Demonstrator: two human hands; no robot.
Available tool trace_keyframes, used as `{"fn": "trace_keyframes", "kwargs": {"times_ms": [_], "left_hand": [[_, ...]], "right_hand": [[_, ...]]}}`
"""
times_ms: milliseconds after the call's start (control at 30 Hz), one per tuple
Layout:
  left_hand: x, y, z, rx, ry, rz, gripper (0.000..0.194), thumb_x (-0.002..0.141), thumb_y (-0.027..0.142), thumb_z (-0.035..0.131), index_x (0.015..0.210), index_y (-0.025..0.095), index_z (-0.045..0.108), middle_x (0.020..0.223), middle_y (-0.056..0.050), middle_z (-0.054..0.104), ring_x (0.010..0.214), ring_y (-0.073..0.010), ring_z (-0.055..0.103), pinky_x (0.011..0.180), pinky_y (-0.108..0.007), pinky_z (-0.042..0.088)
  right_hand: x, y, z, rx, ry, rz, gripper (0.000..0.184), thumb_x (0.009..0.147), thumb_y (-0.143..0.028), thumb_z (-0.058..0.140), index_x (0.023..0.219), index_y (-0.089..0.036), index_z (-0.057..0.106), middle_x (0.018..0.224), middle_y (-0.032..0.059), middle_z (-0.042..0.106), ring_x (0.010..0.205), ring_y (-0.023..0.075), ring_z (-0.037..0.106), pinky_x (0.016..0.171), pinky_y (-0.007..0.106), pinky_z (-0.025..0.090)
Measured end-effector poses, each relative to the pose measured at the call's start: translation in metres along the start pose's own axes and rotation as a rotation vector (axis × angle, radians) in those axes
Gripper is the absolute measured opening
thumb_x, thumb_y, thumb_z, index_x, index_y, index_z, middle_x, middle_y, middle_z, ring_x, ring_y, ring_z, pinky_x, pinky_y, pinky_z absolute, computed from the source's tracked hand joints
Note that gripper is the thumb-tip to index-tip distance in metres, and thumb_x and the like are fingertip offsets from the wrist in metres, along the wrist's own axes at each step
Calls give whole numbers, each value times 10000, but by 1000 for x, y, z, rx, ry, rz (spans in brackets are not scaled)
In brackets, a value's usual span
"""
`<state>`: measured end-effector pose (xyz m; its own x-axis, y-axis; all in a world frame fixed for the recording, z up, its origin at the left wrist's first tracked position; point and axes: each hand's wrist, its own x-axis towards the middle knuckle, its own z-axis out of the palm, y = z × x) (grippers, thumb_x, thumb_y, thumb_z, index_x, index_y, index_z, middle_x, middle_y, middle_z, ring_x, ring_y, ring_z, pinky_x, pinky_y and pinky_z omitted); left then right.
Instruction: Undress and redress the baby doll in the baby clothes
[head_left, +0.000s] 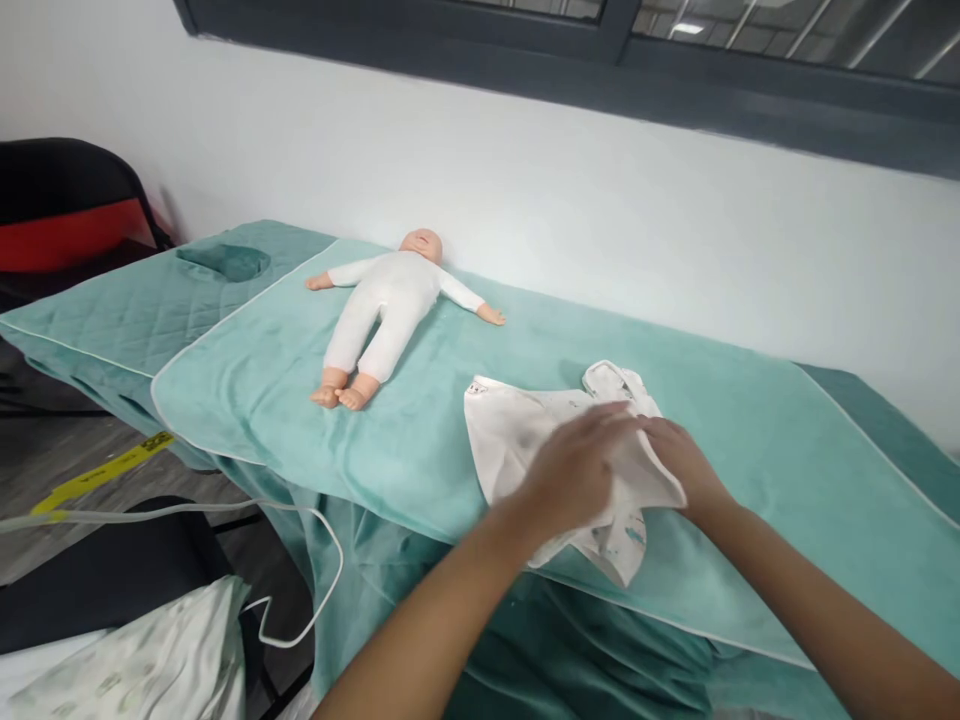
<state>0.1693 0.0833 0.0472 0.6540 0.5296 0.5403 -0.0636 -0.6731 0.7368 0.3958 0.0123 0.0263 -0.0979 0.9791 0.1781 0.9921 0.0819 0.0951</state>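
Note:
A small white baby garment (510, 430) with a faint print lies partly folded and rumpled near the front of the bed. Over its middle is my left hand (577, 470), fingers stretched out and slightly blurred, touching the cloth. My right hand (684, 462) is closed on a raised flap of the garment at its right side; its fingertips are partly hidden behind the cloth. Further back to the left, a baby doll (397, 290) in a white body lies on its back, arms spread, away from both hands.
A light green sheet (720, 400) covers the bed against the white wall. A face hole (225, 262) shows in the quilted cover at left. A white cable (330, 570) hangs in front. Printed cloth (150, 660) rests on a black chair (112, 565) at lower left.

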Motion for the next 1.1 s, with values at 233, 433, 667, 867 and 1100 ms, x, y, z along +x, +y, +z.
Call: {"fn": "trace_keyframes", "kwargs": {"times_ms": [233, 433, 667, 867, 1100], "left_hand": [[-5, -88, -65, 557, -113, -371, 480, 863, 83, 437, 1329, 124, 540, 1403, -131, 553, 1381, -266, 428, 1166, -427, 358], [-5, -96, -74, 745, -24, -499, 367, 915, 225, 495, 1275, 199, 561, 1305, -118, 602, 1267, -302, 471, 1012, -477, 416], [-7, -72, -70, 488, 113, -411, 121, 897, 188, 533, 983, 195, 618, 1033, -73, 664, 1038, -240, 568, 900, -377, 448], [0, -3, -92, -14, 220, -260, 43, 894, 246, 583, 919, 222, 608, 1026, -2, 674, 936, -149, 614, 807, -270, 468], [5, 25, -128, -209, 297, -371, 212, 819, 387, 695, 796, 196, 604, 734, 32, 565, 688, -109, 500, 617, -229, 396]], "right_hand": [[-28, 74, -46, -63, -177, 196, 386, 772, -46, 440, 912, -299, 695, 1133, 136, 699, 1045, 300, 638, 904, 464, 392], [-44, 107, -54, -157, -444, 574, 210, 702, -101, 568, 564, -258, 574, 767, 149, 692, 775, 361, 677, 832, 595, 361], [30, -25, -59, 338, -163, 337, 464, 887, -495, 531, 1318, -326, 502, 1355, 68, 598, 1164, 311, 606, 903, 452, 499], [86, -115, -88, 651, -21, 131, 256, 925, -458, 510, 1087, -293, 620, 1072, 14, 695, 948, 225, 642, 806, 370, 489], [94, -112, -118, 744, 82, 192, 263, 816, -484, 671, 817, -239, 574, 711, -25, 539, 640, 136, 473, 573, 258, 377]]}}
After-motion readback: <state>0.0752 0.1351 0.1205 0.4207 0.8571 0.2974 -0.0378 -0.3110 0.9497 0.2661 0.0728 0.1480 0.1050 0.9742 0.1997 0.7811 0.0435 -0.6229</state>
